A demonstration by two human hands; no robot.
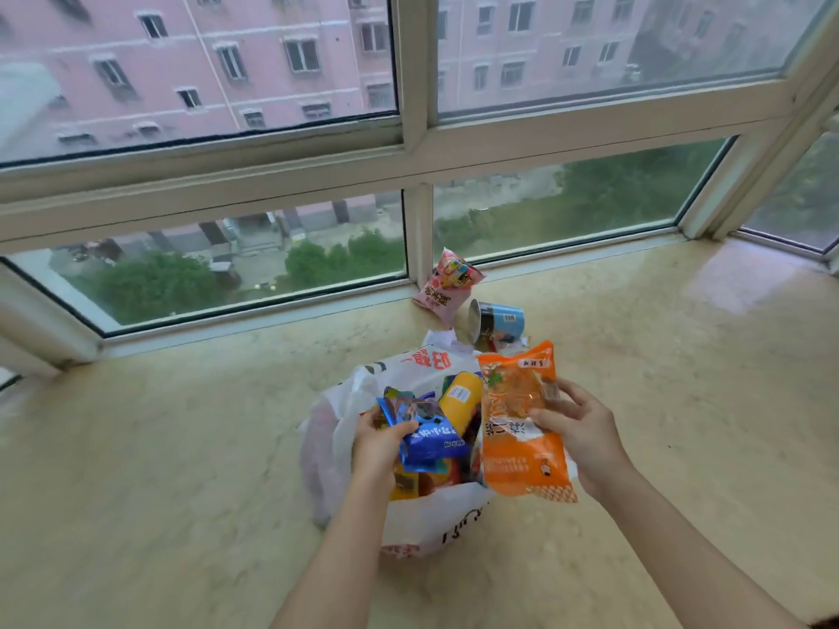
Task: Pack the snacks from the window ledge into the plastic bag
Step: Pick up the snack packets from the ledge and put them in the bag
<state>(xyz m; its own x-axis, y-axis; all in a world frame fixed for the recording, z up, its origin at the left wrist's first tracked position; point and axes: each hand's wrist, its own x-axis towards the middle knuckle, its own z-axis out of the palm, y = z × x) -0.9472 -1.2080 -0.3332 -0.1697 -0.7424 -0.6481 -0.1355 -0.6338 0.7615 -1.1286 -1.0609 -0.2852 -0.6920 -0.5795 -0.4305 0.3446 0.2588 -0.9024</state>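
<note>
Snacks already crowd the plastic bag [422, 519], so her left hand [379, 447] grips the blue packet [429, 435] inside it while her right hand [585, 435] pinches the orange packet [522, 429] just above, waiting for room.

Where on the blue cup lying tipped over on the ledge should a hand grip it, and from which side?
Grip the blue cup around its round side wall, fingers coming down from above. It lies on its side, mouth facing left toward the pink packet, so the curved wall is exposed on top. The plastic bag crowds its near side.
</note>
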